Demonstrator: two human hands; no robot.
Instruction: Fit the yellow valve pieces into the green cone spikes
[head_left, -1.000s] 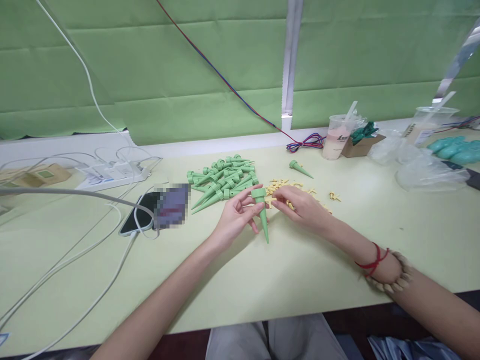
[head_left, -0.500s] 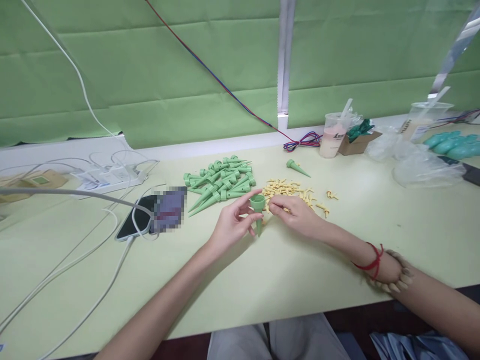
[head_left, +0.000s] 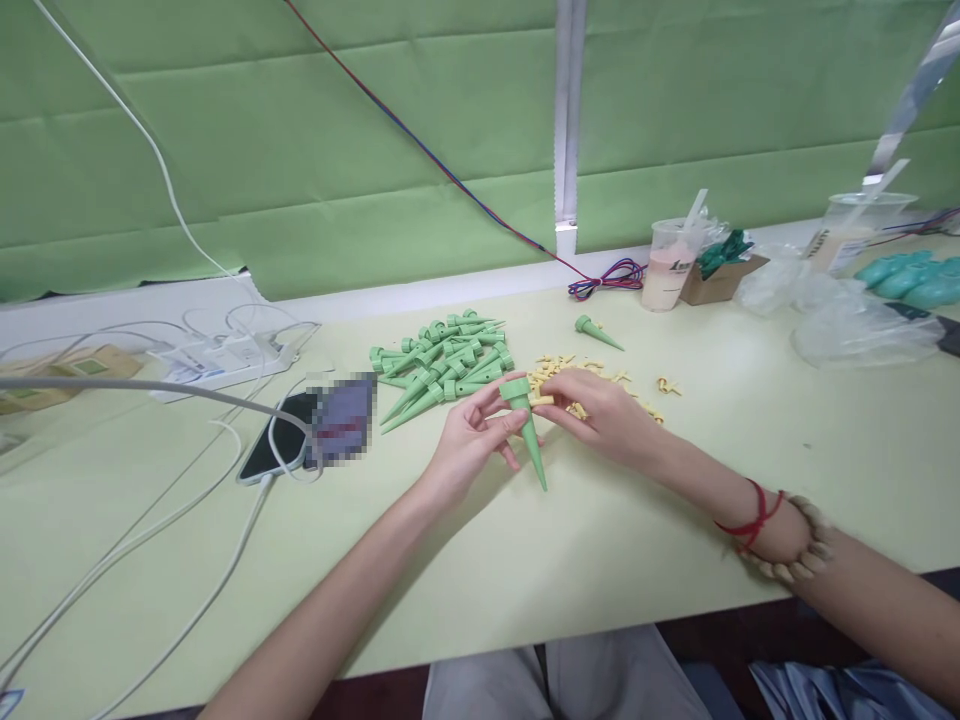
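A green spike (head_left: 527,428) with a collar at its upper end sits in the left hand (head_left: 469,443), held above the worktop (head_left: 600,540) with its point slanting down towards the person. The left grip is closed on it just below the collar, thumb on one side and fingertips on the other. The right hand (head_left: 600,412) is just beside the collar, its fingers pinched narrow on a small yellow piece (head_left: 541,400) that touches or nearly touches the collar; whether the piece is already seated cannot be told.

To join the two well, I judge the collar's open end should face the right hand, with the spike kept steady by its thick end, and the yellow piece lined up straight before any pressure, since it looks small enough to slip or skew.

Right behind the right hand lies a scatter of yellow pieces (head_left: 600,375). To the left of that is a pile of green spikes (head_left: 442,360), with a lone spike (head_left: 596,332) farther back. A phone (head_left: 281,445) with cables (head_left: 150,520) lies to the left; a drink cup (head_left: 670,265) and plastic bags (head_left: 847,325) stand well apart on the right.
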